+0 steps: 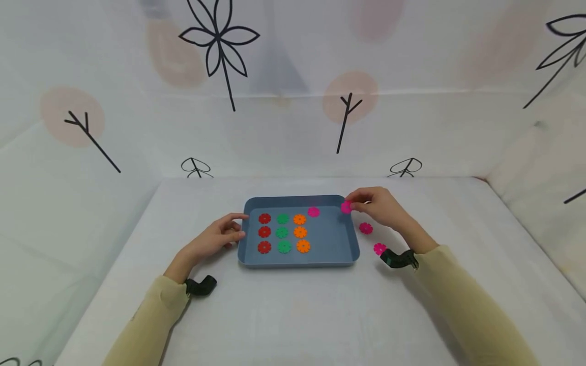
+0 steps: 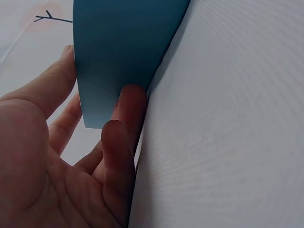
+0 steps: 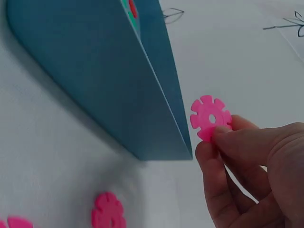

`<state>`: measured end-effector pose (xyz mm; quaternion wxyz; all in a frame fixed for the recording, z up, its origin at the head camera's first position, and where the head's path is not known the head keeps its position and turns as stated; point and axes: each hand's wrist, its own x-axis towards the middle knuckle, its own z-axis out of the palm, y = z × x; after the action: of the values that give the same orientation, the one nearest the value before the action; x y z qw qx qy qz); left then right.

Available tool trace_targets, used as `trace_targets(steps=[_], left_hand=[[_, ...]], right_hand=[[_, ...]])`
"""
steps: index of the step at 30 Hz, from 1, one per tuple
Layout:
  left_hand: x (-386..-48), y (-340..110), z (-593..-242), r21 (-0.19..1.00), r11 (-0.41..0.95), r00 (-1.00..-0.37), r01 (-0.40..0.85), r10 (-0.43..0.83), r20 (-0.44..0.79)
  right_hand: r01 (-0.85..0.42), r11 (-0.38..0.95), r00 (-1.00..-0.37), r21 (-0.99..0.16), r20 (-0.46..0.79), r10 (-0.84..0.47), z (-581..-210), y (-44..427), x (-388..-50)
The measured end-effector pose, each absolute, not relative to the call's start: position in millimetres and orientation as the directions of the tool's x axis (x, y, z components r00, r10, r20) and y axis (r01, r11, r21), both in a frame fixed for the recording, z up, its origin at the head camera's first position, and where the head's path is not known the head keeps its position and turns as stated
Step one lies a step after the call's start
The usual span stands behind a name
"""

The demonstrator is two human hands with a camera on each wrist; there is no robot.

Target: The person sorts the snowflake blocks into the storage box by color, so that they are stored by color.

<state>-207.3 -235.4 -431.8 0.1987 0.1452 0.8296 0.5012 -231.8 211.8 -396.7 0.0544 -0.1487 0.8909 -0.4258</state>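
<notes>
My left hand point(image 1: 217, 235) holds the left edge of a blue-grey rectangular tray point(image 1: 331, 249); in the left wrist view its fingers point(image 2: 132, 102) bend against the tray's outer wall point(image 2: 118, 47). Over the tray's far right corner, my right hand point(image 1: 377, 206) pinches a pink notched disc point(image 3: 205, 114) between thumb and fingers. Inside the tray lie columns of red discs point(image 1: 264, 232), green discs point(image 1: 282, 232) and orange discs point(image 1: 300, 232). One pink disc point(image 1: 313, 212) lies near the far wall, right of the orange column.
Two more pink discs lie on the white table to the right of the tray, one farther back point(image 1: 365, 228) and another point(image 1: 379, 248) beside the black right wrist camera point(image 1: 397, 258). Patterned white cloth point(image 1: 284, 137) hangs behind the table.
</notes>
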Motion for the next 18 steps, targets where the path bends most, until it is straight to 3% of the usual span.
trace_targets(steps=[7,18], left_hand=[[-198.2,-229.4,-418.5,0.884,0.465,-0.880,0.058,0.441,-0.174],[-196.7,-230.2,-415.6,0.889,0.455,-0.878,0.053,0.445,-0.176]], right_hand=[[-0.286,0.600,-0.919,-0.747,0.037,-0.392,-396.6,190.1,-238.1],[-0.380,0.593,-0.817,-0.710,-0.043,-0.575,-398.8,167.3,-255.5]])
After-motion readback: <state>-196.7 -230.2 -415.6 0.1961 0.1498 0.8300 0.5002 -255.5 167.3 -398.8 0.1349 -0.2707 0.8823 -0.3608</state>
